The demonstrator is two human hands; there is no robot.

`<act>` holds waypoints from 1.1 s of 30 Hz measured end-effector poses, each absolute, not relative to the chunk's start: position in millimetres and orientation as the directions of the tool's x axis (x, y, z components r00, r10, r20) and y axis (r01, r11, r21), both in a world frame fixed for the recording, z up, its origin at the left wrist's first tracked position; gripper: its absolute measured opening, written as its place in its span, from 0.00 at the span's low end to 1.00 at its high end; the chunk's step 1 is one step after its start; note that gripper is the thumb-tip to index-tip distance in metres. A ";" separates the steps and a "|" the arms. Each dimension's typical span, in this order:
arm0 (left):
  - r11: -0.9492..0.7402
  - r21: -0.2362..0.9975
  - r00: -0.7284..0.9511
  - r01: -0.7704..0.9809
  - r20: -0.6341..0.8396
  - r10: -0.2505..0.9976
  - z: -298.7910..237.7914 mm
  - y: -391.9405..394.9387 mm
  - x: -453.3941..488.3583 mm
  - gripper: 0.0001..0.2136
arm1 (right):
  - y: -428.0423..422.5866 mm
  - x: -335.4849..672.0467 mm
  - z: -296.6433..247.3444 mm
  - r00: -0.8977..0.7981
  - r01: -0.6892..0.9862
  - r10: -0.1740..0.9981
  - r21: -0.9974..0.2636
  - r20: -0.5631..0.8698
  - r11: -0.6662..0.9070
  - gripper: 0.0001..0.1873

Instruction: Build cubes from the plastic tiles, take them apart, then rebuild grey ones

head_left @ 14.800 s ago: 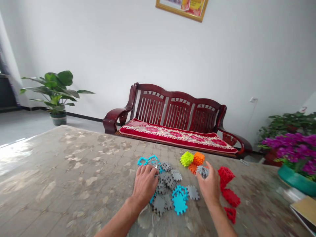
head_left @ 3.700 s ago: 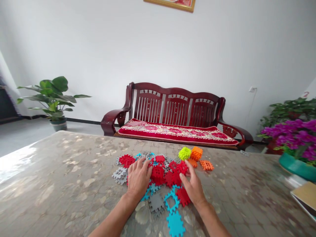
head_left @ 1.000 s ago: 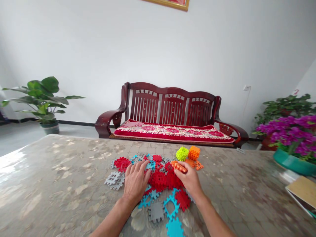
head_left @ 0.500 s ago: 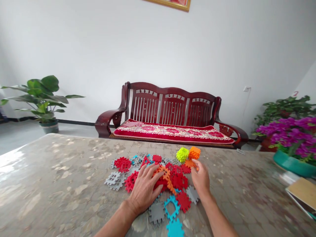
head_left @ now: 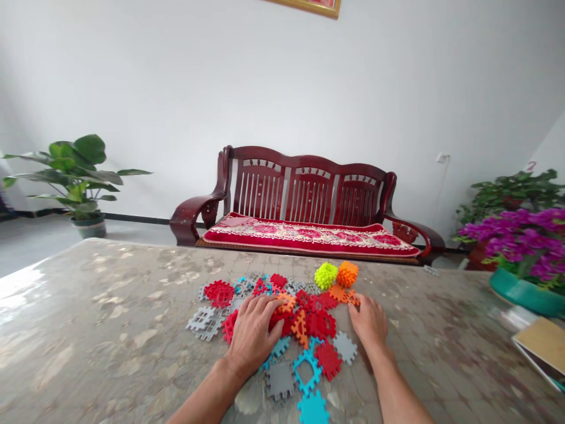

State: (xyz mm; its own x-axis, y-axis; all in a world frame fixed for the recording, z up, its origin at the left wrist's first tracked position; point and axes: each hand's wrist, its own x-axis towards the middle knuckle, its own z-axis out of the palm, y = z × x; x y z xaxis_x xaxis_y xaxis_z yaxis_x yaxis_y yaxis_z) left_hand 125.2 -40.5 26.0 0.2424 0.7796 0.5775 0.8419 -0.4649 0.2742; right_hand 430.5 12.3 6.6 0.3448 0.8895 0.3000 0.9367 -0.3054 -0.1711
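Observation:
A pile of toothed plastic building tiles lies on the table, with red tiles (head_left: 320,323) in the middle. My left hand (head_left: 255,330) rests palm down over the pile, fingers stretched out and thumb apart. Its fingertips are beside an orange windowed tile (head_left: 286,302); whatever is under the palm is hidden. My right hand (head_left: 369,321) is at the pile's right edge, fingers curled round the edge of a small orange tile (head_left: 352,297). That tile lies against another orange tile (head_left: 338,293). Behind them stand a yellow-green cube (head_left: 325,275) and an orange cube (head_left: 348,274).
Grey tiles (head_left: 205,323) lie at the pile's left, blue tiles (head_left: 313,407) toward the near edge. On the patterned table (head_left: 110,330), a teal flower pot (head_left: 525,294) and a notebook (head_left: 541,347) are at the right. A wooden bench (head_left: 309,194) stands beyond.
My right hand has moved right and slightly nearer, with the small orange tile now showing at its fingertips. My left hand has shifted slightly left; the orange tiles beside it lie apart and flatter.

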 end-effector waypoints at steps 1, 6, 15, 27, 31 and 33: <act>-0.457 0.279 0.232 0.844 0.578 0.782 26.4 -40.2 124.6 0.12 | 11.9 431.0 6.8 0.350 0.935 0.888 -0.168 0.300 -0.312 0.18; -0.433 0.292 0.200 0.853 0.583 0.788 24.9 -38.3 122.8 0.11 | 12.2 432.1 1.5 0.286 0.955 0.898 -0.174 0.333 -0.239 0.23; -0.376 0.319 0.143 0.870 0.566 0.812 22.9 -36.4 119.5 0.11 | 7.8 424.9 10.1 0.233 0.971 0.926 -0.122 0.298 -0.205 0.17; -0.343 0.350 0.098 0.872 0.561 0.822 20.8 -33.2 116.0 0.11 | -0.2 420.7 16.3 0.229 0.972 0.904 -0.036 0.360 -0.232 0.12; -0.298 0.375 0.050 0.878 0.547 0.835 21.9 -30.9 111.0 0.11 | -2.0 417.6 18.2 0.201 0.980 0.902 -0.068 0.381 -0.189 0.09; -0.277 0.371 0.027 0.886 0.556 0.831 20.6 -29.5 108.5 0.12 | -2.5 416.6 18.3 0.205 0.978 0.903 -0.124 0.379 -0.170 0.10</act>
State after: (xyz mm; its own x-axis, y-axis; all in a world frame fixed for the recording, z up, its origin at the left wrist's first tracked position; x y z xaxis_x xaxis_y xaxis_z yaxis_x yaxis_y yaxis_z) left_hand 108.5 -29.5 20.6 0.0267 0.8310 0.5557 0.8863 -0.2768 0.3713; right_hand 416.6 -2.5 18.3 0.2052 0.9025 0.3785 0.9776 -0.1704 -0.1236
